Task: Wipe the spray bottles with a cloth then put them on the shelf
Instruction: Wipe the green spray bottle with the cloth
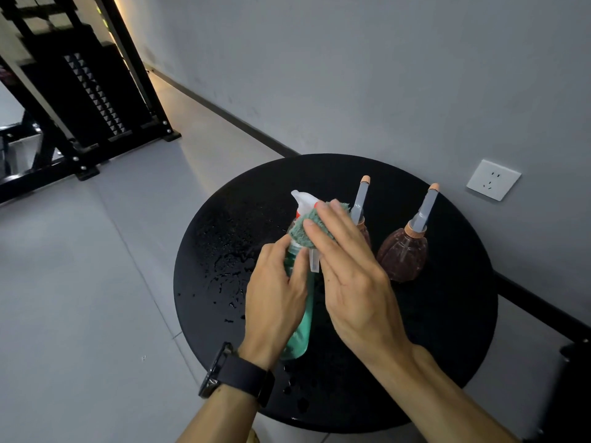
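Note:
Over a round black table [447, 314], my left hand [275, 298] grips the body of a green spray bottle [299, 334] with a white trigger head [303, 199]. My right hand [351, 273] presses a teal fluffy cloth [307, 230] against the bottle's neck, fingers laid flat over it. Two brown spray bottles with long grey nozzles and orange tips stand upright behind: one [359, 206] mostly hidden by my right hand, the other [403, 254] further right.
Water droplets [224, 270] lie on the left part of the tabletop. A grey wall with a white socket [493, 180] runs behind the table. A black metal shelf frame [96, 100] stands on the pale tiled floor at the far left.

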{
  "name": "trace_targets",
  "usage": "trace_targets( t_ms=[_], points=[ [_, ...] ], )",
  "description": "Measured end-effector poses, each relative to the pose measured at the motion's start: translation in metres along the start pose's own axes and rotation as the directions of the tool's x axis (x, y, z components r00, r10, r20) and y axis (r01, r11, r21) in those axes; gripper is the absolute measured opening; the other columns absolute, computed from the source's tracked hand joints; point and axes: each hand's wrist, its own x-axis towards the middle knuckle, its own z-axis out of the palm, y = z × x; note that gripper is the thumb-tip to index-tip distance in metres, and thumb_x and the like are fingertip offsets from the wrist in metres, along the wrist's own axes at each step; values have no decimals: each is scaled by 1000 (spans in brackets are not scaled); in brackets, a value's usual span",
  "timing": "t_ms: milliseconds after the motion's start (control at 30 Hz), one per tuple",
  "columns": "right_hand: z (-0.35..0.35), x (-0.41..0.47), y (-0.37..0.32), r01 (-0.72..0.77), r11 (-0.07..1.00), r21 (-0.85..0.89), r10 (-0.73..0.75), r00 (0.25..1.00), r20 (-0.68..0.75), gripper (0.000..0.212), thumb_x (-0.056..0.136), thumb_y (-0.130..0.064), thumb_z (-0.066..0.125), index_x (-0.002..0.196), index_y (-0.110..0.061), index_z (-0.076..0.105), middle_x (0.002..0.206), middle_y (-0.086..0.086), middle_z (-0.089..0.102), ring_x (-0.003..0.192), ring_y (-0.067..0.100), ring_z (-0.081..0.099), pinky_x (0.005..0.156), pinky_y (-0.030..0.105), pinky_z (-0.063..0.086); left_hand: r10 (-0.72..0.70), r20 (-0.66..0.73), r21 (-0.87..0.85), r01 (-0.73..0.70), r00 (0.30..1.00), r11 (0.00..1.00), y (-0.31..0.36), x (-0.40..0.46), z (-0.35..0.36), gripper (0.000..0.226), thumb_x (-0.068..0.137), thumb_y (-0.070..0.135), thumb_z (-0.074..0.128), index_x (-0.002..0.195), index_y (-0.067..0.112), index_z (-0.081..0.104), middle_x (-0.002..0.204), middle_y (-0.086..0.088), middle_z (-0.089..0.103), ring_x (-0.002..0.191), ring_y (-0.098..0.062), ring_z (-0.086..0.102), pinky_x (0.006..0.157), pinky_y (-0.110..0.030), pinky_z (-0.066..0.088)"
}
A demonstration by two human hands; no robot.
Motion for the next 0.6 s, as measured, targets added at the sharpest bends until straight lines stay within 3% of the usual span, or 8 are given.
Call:
trace_targets(
  t_ms=[100, 167, 233, 367, 467, 600],
  points=[
    [4, -6, 0, -3, 999, 35, 1, 999, 50, 44, 91, 10, 54, 134, 2, 53, 148, 13, 43, 145, 21, 31, 118, 30, 28, -25, -5, -63, 24, 1000, 998, -3, 1, -2, 21, 99, 22, 49, 95, 40, 59, 89, 13, 56, 85, 6, 53, 68, -7, 39],
    [7, -11, -2, -1, 998, 69, -5, 996, 90, 46, 91, 11, 54, 135, 0, 53, 149, 12, 43, 145, 19, 31, 116, 33, 31, -27, 5, -97, 27, 1000, 995, -6, 3, -5, 33, 95, 15, 48, 114, 37, 63, 102, 15, 62, 94, 8, 54, 73, -5, 40],
    [7, -15, -4, 0, 996, 92, -12, 993, 120, 47, 90, 12, 55, 135, -1, 54, 148, 10, 44, 144, 17, 32, 116, 32, 32, -35, 23, -101, 37, 999, 994, -10, 5, -7, 40, 94, 12, 49, 120, 39, 62, 109, 14, 63, 97, 8, 55, 73, -7, 42],
    [6, -19, -8, 10, 991, 132, -30, 988, 149, 48, 88, 15, 57, 133, -1, 57, 145, 9, 48, 143, 15, 35, 114, 33, 36, -71, 10, -165, 72, 997, 984, -14, 6, -12, 29, 96, 21, 55, 119, 38, 59, 111, 15, 61, 98, 10, 57, 74, -17, 45],
    [6, -21, -13, 36, 983, 179, -52, 995, 81, 41, 91, 11, 53, 129, 0, 59, 141, 10, 52, 139, 19, 41, 111, 36, 39, -92, 4, -229, 91, 996, 969, -13, 6, -15, 24, 99, 28, 57, 122, 34, 60, 111, 11, 66, 95, 1, 63, 76, -24, 49],
    [2, -14, -8, -76, 972, 224, 101, 990, -102, 36, 95, 4, 50, 130, 0, 58, 139, 8, 54, 136, 16, 45, 111, 33, 40, -132, 18, -295, 131, 991, 946, -2, 6, -15, 22, 102, 42, 47, 103, 29, 65, 84, 8, 68, 70, 5, 59, 60, -12, 44]
  ],
)
